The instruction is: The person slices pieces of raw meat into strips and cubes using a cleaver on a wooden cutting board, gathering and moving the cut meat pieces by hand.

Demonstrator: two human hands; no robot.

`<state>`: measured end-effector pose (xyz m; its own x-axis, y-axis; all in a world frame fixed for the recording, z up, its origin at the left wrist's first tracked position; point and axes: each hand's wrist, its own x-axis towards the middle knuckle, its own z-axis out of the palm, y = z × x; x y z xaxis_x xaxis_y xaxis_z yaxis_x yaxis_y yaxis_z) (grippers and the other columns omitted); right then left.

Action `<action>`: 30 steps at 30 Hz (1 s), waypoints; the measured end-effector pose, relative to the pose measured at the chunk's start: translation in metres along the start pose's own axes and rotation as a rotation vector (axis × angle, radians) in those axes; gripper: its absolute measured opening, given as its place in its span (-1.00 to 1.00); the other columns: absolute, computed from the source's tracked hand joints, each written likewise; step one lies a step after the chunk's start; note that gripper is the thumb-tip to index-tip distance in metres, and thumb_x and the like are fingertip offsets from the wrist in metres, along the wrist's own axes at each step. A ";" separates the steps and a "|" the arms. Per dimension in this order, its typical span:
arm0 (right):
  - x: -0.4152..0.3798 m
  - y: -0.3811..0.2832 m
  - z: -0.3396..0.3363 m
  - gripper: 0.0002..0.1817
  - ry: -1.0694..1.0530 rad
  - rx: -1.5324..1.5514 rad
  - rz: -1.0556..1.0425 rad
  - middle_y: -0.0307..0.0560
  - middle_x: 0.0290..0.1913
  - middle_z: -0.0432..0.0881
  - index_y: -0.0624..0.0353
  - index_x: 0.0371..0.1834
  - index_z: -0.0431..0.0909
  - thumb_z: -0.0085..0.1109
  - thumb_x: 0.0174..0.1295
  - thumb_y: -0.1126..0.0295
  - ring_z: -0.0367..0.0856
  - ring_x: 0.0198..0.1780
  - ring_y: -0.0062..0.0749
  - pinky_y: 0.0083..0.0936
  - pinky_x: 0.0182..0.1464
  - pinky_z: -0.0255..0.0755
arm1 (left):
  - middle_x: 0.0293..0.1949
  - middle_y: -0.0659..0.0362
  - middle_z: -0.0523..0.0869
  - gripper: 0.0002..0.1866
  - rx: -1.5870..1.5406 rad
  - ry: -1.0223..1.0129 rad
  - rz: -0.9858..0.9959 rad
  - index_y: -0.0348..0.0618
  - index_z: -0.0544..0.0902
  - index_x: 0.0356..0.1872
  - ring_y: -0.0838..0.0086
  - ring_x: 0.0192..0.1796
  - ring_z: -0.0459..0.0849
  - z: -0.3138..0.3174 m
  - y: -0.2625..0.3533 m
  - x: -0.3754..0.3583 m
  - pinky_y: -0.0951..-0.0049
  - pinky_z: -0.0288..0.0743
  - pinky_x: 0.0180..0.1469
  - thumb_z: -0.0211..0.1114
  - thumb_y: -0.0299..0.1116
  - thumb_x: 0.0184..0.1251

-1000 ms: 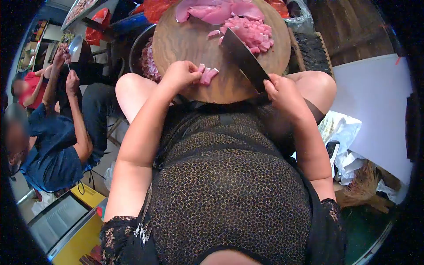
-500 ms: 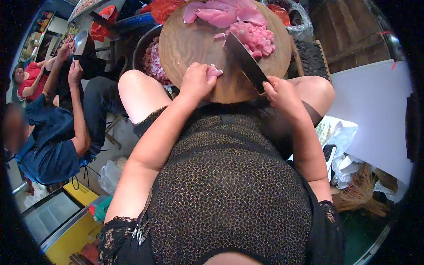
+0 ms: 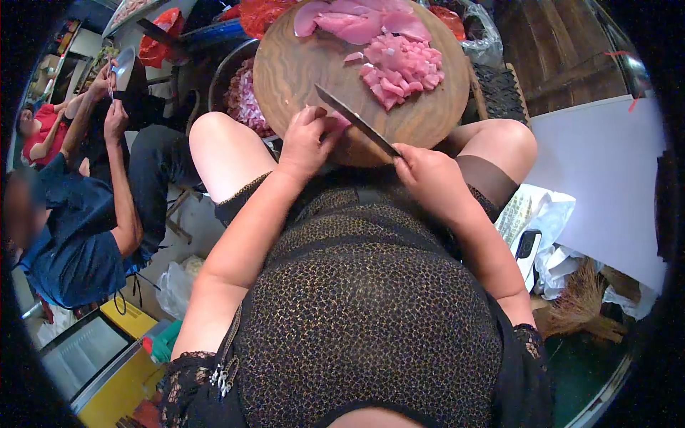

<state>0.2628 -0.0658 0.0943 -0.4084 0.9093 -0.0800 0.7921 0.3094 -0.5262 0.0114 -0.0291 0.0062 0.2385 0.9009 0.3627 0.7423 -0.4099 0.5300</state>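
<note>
Good cutting here means keeping the cleaver steady and the fingertips of the left hand tucked clear of its edge. The pink meat piece sits low on the round wooden chopping board, upper centre of the frame, beside the blade. The right hand grips the cleaver's handle end, knuckles up; the left curls against the meat, pinching or merely pressing, I can't tell.

On the board, chopped meat lies to the right, slices behind it; left of the board stands a bowl holding cut pieces
</note>
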 end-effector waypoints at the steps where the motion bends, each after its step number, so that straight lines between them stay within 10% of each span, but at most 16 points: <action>1: 0.000 -0.001 0.002 -0.69 -0.001 -0.002 0.006 0.18 -0.28 0.70 0.13 0.03 0.58 0.01 0.35 0.24 0.69 -0.22 0.09 -0.04 -0.14 0.55 | -0.13 0.08 0.65 -0.79 -0.009 -0.014 0.010 -0.15 0.74 -0.22 0.11 -0.03 0.61 0.001 0.002 0.002 0.18 0.49 0.07 0.41 -0.33 0.14; 11: 0.015 -0.020 -0.005 -0.78 -0.151 -0.047 -0.016 0.24 -0.40 0.67 0.29 -0.28 0.54 -0.08 0.30 0.37 0.69 -0.30 0.16 0.02 -0.21 0.56 | -0.16 0.05 0.68 -0.85 -0.097 0.001 0.004 -0.13 0.77 -0.31 0.12 -0.14 0.65 0.018 -0.011 0.001 0.16 0.54 -0.03 0.39 -0.30 0.16; 13: 0.028 -0.022 0.002 -0.76 -0.213 -0.062 0.038 0.28 -0.37 0.68 0.31 -0.33 0.57 -0.10 0.25 0.41 0.70 -0.28 0.18 -0.02 -0.19 0.57 | 0.16 0.03 0.64 -0.65 -0.026 -0.138 -0.018 0.02 0.70 0.05 0.06 0.17 0.59 0.020 -0.015 -0.002 0.14 0.46 0.23 0.35 -0.40 0.20; 16: 0.053 -0.021 0.009 -0.75 -0.207 -0.086 -0.025 0.26 -0.33 0.69 0.29 -0.31 0.60 -0.07 0.24 0.38 0.70 -0.25 0.16 -0.02 -0.15 0.58 | 0.21 -0.02 0.59 -0.61 -0.030 -0.043 0.067 -0.02 0.68 0.08 0.05 0.16 0.59 0.016 -0.002 0.004 0.13 0.47 0.21 0.36 -0.38 0.17; 22: 0.074 0.020 -0.008 -0.74 -0.059 -0.099 -0.066 0.18 -0.28 0.71 0.11 -0.20 0.65 0.01 0.25 0.25 0.70 -0.20 0.13 0.02 -0.11 0.57 | -0.20 -0.01 0.65 -0.76 0.181 -0.098 -0.098 -0.15 0.67 -0.24 0.04 -0.09 0.62 0.009 0.006 0.010 0.15 0.53 0.00 0.40 -0.31 0.05; 30: 0.086 0.098 -0.046 -0.72 0.139 0.295 0.188 0.07 -0.45 0.64 0.19 -0.22 0.58 0.03 0.35 0.20 0.65 -0.44 -0.10 -0.16 -0.35 0.53 | -0.12 0.05 0.67 -0.70 -0.198 -0.005 -0.229 -0.18 0.66 -0.09 0.28 -0.07 0.67 0.047 0.000 0.097 0.32 0.57 -0.01 0.27 -0.44 0.09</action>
<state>0.3265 0.0553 0.0743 -0.1872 0.9779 -0.0935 0.6742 0.0587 -0.7362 0.0637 0.0650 0.0049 0.0821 0.9736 0.2128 0.6405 -0.2152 0.7372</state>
